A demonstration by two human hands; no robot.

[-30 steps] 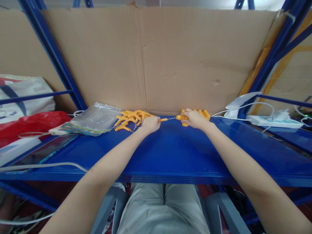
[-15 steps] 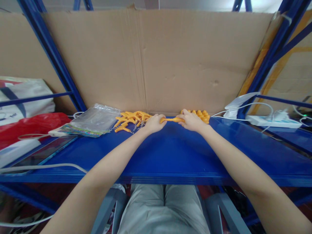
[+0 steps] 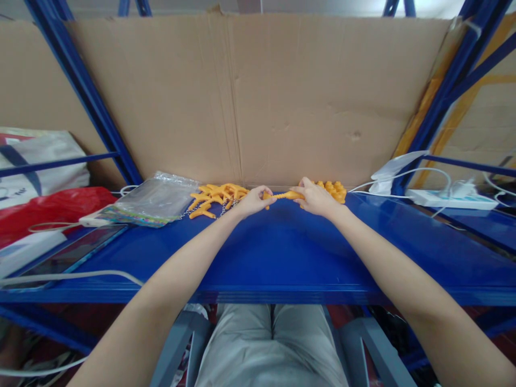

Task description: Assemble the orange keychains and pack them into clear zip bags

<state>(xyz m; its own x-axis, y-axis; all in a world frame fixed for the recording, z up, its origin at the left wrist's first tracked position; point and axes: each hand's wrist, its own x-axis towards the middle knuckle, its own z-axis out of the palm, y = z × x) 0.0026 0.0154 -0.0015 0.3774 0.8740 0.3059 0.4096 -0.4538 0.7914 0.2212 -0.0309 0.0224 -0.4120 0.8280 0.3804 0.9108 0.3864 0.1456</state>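
Orange twisted piece (image 3: 289, 195), left grip (image 3: 255, 201) pinching one end, right grip (image 3: 316, 198) the other

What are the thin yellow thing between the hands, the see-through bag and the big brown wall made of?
Thin yellow piece: probably plastic, fairly matt, given its even colour.
Flat clear bag: glossy plastic; it's see-through with shiny wrinkles.
Brown upright sheet: likely matt cardboard, creased and dented.

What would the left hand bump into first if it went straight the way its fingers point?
Besides the orange piece already at its fingertips, the left hand would probably meet the right hand first, though depth is hard to judge here.
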